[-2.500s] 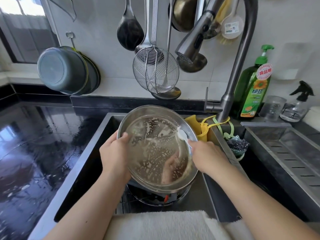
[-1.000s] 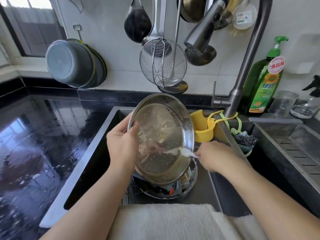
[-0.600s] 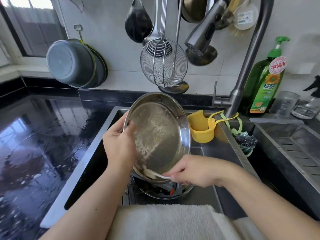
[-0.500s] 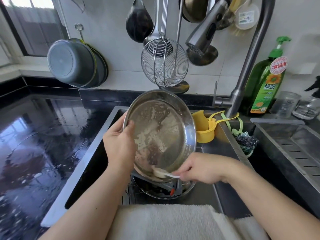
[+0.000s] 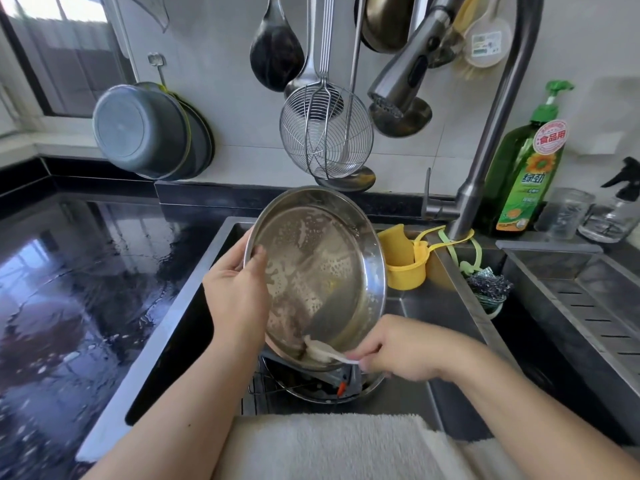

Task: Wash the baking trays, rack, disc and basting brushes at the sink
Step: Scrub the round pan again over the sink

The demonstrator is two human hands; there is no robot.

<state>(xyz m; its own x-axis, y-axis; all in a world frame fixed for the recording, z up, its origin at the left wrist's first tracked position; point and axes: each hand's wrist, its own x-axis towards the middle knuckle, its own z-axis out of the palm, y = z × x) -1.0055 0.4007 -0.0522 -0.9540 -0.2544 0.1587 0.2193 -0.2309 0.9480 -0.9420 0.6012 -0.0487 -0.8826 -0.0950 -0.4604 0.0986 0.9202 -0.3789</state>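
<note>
**Brush dropped to lower rim of tilted tray; scrubbing under way**

Folded white towel across bottom centre of frame, on the near edge of the sink.

Just above, lower centre: right hand pinching the handle of a pale basting brush, bristles pressed flat against the lowest part of the round steel baking tray. Compared with a second ago: brush shifted from the tray's right-hand rim, mid-height, down to the bottom edge. Judged a working sweep around the inside, not a change of item.

Centre: left hand gripping the tray's left rim, thumb hooked inside. Tray held above the basin, tilted steeply, open face toward the camera, much as earlier.

Tray condition: patchy soap film and droplets across the base, heaviest on the left half; right side cleaner and reflective. Not yet rinsed.

Beneath the tray: a second steel tray and wire rack in the basin, apparently awaiting washing.

Upper right: tap, no water seen running.
</note>
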